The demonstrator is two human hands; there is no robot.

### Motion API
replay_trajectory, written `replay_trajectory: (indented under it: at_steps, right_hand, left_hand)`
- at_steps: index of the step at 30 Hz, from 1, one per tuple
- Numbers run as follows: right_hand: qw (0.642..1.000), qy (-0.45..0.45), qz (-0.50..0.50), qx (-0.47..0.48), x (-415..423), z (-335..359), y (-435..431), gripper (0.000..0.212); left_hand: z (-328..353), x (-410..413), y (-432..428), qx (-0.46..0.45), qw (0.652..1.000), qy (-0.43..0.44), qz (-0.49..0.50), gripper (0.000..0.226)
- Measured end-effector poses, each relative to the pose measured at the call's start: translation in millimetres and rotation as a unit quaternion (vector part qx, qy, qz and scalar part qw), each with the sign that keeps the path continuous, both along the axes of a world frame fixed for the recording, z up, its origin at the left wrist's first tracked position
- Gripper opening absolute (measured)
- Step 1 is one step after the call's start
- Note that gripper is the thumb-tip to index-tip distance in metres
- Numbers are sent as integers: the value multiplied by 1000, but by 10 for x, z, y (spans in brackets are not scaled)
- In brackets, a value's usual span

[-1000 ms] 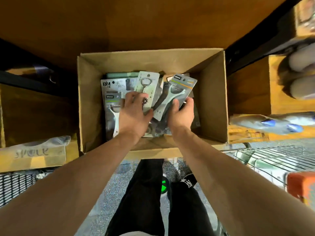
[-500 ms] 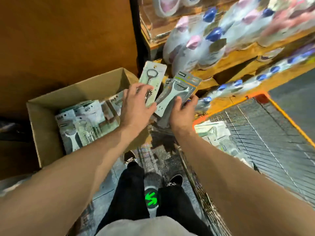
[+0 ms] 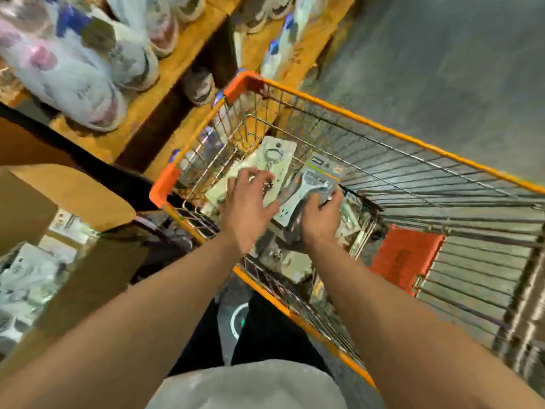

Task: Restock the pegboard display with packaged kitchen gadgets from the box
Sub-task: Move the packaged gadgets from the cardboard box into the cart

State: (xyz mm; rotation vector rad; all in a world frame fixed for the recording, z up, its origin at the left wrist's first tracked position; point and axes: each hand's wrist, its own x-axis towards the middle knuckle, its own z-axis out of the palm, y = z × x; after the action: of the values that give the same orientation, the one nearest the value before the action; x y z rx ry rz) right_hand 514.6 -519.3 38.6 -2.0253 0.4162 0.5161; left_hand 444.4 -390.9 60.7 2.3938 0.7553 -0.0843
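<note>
The left hand point(image 3: 247, 211) grips a pale green carded pack point(image 3: 278, 152), with its fingers curled over the card's face and the thumb tucked at the lower edge. The pack's hang-hole end points to about 1 o'clock. Just beside it, at 3 o'clock, the right hand point(image 3: 320, 215) is closed round the lower end of a grey carded pack point(image 3: 317, 180) with a pale-handled tool under its blister. Its fingertips wrap over the right edge. The two packs touch or overlap at their near sides, and blur hides which. Both are held above the near left corner of a wire shopping cart point(image 3: 383, 128) with an orange rim. More pale packs lie smeared in the basket beneath the hands. An orange seat flap point(image 3: 404, 258) stands at 4 o'clock. The cardboard box point(image 3: 73, 196) sits well apart at 9 o'clock, flap raised, with packaged gadgets point(image 3: 26, 278) still inside. Wooden shelves point(image 3: 165, 69) of blurred bottles point(image 3: 73, 69) fill 10 to 12 o'clock, hard against the cart's far side.
</note>
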Motion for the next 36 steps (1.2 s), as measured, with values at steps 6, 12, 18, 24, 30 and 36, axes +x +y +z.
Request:
replay_trajectory:
  at_steps: [6, 12, 18, 24, 30, 36]
  right_hand:
    - [992, 94, -68, -53, -135, -678, -975, 44]
    - [973, 110, -39, -198, -239, -797, -1164, 54]
    - [991, 17, 3, -134, -164, -495, -696, 18]
    - [986, -54, 158, -14, -296, 71, 515, 16]
    - [946, -112, 303, 38, -1016, 430, 2048, 9]
    - [891, -118, 437, 48, -2079, 362, 3159, 15]
  left_hand:
    - [-595, 47, -758, -62, 987, 122, -88, 47]
    - [-836, 22, -935, -152, 963, 163, -150, 44]
    - [-538, 129, -545, -155, 983, 78, -66, 28]
    - [-23, -145, 482, -113, 987, -64, 93, 19]
    - [218, -1072, 1677, -107, 936, -144, 304, 15]
    - [13, -2437, 2479, -65, 895, -115, 426, 12]
